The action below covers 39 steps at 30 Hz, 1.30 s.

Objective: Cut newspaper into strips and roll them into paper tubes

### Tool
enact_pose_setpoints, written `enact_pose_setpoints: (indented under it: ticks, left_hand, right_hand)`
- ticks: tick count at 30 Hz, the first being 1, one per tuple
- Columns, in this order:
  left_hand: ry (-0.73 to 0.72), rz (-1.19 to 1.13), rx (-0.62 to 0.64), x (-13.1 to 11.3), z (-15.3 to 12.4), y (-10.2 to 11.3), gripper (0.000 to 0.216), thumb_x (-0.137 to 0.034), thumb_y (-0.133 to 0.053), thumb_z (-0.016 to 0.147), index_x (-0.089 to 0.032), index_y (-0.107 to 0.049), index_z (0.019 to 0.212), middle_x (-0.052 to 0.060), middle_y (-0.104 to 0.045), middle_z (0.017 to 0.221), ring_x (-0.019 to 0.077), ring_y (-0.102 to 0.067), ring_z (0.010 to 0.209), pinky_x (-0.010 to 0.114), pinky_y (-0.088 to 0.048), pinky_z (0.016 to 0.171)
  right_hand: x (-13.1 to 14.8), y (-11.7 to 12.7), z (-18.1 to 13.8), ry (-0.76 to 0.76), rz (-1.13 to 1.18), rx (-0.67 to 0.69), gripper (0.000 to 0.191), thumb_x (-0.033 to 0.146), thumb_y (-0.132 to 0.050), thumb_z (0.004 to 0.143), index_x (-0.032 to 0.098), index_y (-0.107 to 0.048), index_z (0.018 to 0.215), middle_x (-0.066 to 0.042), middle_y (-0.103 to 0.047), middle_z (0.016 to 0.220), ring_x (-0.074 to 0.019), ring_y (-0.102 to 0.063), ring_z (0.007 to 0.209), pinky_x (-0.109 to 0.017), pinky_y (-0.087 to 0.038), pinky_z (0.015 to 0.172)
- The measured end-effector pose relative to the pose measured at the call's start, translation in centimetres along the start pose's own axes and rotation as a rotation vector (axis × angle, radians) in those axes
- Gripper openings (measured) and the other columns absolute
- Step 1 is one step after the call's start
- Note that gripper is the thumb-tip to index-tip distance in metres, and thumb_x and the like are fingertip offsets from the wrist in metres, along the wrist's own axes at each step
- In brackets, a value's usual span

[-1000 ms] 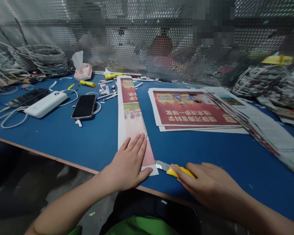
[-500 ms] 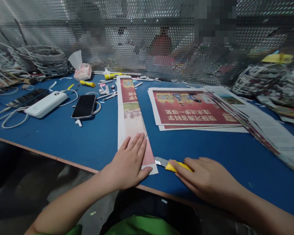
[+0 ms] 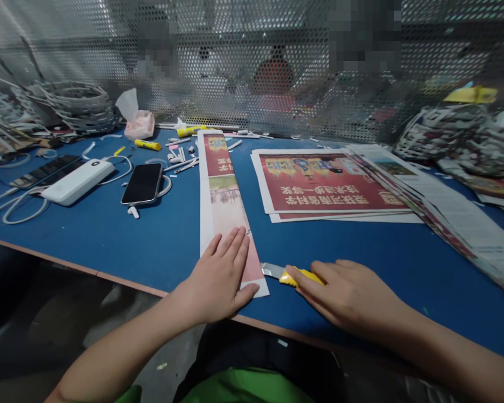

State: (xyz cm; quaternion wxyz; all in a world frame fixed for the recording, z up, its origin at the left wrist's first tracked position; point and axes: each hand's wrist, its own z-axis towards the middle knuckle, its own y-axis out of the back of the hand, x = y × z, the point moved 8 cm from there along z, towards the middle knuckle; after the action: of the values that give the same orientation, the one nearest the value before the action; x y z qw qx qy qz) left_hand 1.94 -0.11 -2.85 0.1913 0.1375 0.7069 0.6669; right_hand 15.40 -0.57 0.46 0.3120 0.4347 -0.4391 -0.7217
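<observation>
**Folded Newspaper [image 3: 227,198] Beside Utility Knife [image 3: 284,277]**

The newspaper lies beneath a flat, unclenched left hand [image 3: 222,274] on a blue tabletop [image 3: 159,246]; the right hand [image 3: 346,288] clasps the knife's yellow handle, blade tip at the paper's right edge.

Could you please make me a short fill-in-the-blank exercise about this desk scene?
1. The left grip lies on the paper strip, while the right grip holds a cutter with a ____ handle.
2. Seen by the wearer, the printed sheets lie to the ____ of the strip.
3. The phone rests between the strip and the ____ power bank.
4. The tabletop is ____ in colour.

Missing words: yellow; right; white; blue.
</observation>
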Motion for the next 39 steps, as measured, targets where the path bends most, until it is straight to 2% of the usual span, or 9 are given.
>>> enact_pose_setpoints:
  ticks: [6,17,29,39]
  left_hand:
    - [0.006,-0.006,0.029,0.0,0.1,0.0,0.074,-0.056,-0.02,0.088,-0.003,-0.014,0.14,0.016,-0.004,0.145,0.0278,-0.002,0.134,0.047,-0.012,0.108]
    - [0.004,-0.022,0.008,0.1,0.0,0.0,0.074,-0.056,-0.023,0.088,-0.003,-0.016,0.14,0.015,-0.007,0.145,0.0291,-0.003,0.134,0.047,-0.013,0.108]
    - [-0.008,-0.016,-0.026,0.0,0.0,0.2,0.073,-0.055,-0.022,0.088,-0.004,-0.016,0.14,0.015,-0.009,0.145,0.028,-0.004,0.134,0.046,-0.013,0.108]
    - [-0.004,0.008,0.001,-0.1,0.0,0.1,0.073,-0.054,-0.022,0.089,-0.003,-0.014,0.14,0.016,-0.007,0.145,0.0277,-0.003,0.134,0.045,-0.013,0.108]
  right_hand:
    - [0.3,0.0,-0.4,0.014,-0.049,-0.042,0.026,0.014,-0.046,0.082,0.02,-0.053,0.107,0.001,-0.049,0.061,-0.0125,-0.034,0.049,-0.03,-0.015,0.054]
    - [0.4,0.7,-0.8,0.017,-0.066,-0.02,0.03,0.007,-0.04,0.08,0.019,-0.05,0.106,0.0,-0.051,0.06,-0.015,-0.038,0.048,-0.03,-0.019,0.055]
    - [0.3,1.5,-0.2,-0.011,-0.071,-0.019,0.028,0.007,-0.042,0.079,0.019,-0.056,0.1,0.0,-0.051,0.059,-0.0125,-0.036,0.048,-0.029,-0.018,0.055]
    - [0.0,0.7,0.4,-0.006,-0.094,0.002,0.027,0.015,-0.047,0.08,0.019,-0.056,0.105,-0.001,-0.052,0.06,-0.0121,-0.034,0.048,-0.03,-0.015,0.053]
